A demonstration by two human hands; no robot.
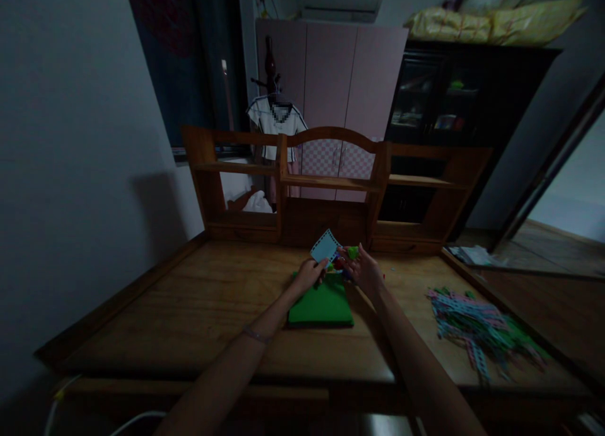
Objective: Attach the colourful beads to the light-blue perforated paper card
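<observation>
My left hand (309,275) pinches the lower edge of a small light-blue card (326,246) with notched edges, holding it up above a green flat pad (322,305) that lies on the wooden desk (198,304). My right hand (363,269) is close beside it, fingers curled around a small green piece (352,252). The two hands nearly touch over the pad's far edge. Small coloured bits show between the hands, too dim to name.
A heap of pastel and green perforated strips (477,326) lies at the desk's right. A wooden shelf hutch (331,184) stands along the back edge. Beyond are a pink wardrobe (331,83), a hanging garment (276,124) and a dark cabinet (454,102).
</observation>
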